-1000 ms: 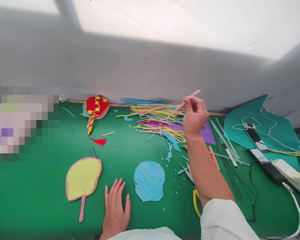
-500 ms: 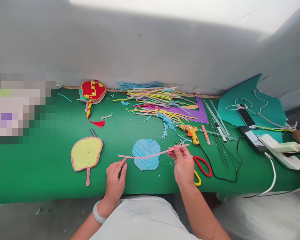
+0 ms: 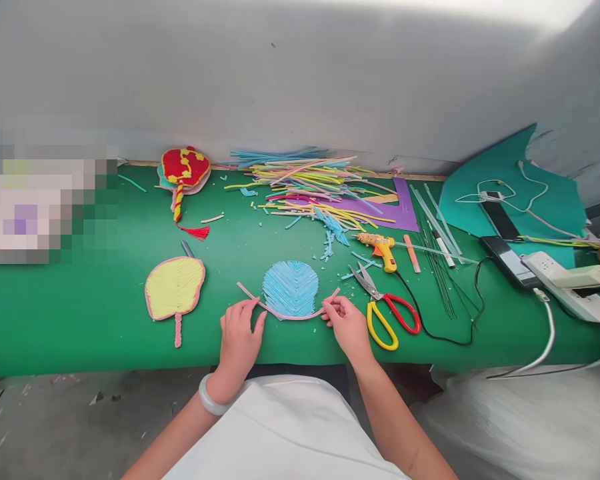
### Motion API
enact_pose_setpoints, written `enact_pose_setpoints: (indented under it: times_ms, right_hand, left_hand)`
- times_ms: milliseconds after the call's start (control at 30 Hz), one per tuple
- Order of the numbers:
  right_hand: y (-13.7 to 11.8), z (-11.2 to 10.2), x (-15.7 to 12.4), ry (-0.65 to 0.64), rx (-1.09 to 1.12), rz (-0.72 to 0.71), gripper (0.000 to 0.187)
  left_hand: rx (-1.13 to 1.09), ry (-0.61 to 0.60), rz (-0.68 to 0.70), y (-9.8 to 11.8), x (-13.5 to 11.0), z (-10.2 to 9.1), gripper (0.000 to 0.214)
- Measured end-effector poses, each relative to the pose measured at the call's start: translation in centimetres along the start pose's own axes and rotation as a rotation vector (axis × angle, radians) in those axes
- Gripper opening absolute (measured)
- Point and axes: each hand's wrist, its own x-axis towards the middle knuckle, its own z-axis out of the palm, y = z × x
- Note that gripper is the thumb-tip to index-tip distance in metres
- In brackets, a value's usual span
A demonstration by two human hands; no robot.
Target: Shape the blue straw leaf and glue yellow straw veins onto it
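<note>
A pink pipe cleaner (image 3: 293, 318) bows along the lower edge of a blue fan-shaped panel (image 3: 290, 287) made of close-laid strips. My left hand (image 3: 241, 333) has its fingers on the pipe cleaner's left part, and a short end sticks out past them. On the other side, my right hand (image 3: 347, 327) pinches it near its right end, thumb against fingers. Scissors (image 3: 375, 293) with one red and one yellow handle lie open beside my right hand. To the left rests a yellow fan (image 3: 175, 288) with a pink rim and handle.
Loose coloured pipe cleaners (image 3: 320, 180) are heaped at the back over a purple sheet (image 3: 406, 207). A yellow glue gun (image 3: 380, 250) with a black cord lies right of centre. A red fan (image 3: 185, 168) with a tassel sits back left. A power strip (image 3: 567, 283) stands far right.
The pink pipe cleaner went from nearly straight across the blue panel to curved round its lower edge. My right hand moved left and down, uncovering the scissors; my left stayed near its end.
</note>
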Motion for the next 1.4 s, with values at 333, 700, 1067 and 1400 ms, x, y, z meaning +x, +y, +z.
enact_pose_setpoints:
  times_ms: [333,700,1067,1400]
  right_hand:
    - [-0.8,0.5,0.9,0.007,-0.318,-0.151,0.025]
    - [-0.7,0.8,1.5,0.047,-0.481,-0.2,0.041]
    - [-0.6,1.9,2.0,0.055,-0.502,-0.26,0.048]
    - [-0.1,2.1,2.1,0.087,-0.527,-0.305,0.041]
  left_hand:
    - [0.042,-0.02,0.08,0.7,0.5,0.0,0.012]
    - [-0.004,-0.019,0.101,0.5,0.3,0.5,0.014]
    - [0.0,-0.003,0.119,0.5,0.2,0.7,0.021]
    - [-0.011,-0.017,0.098,0.6,0.2,0.6,0.029]
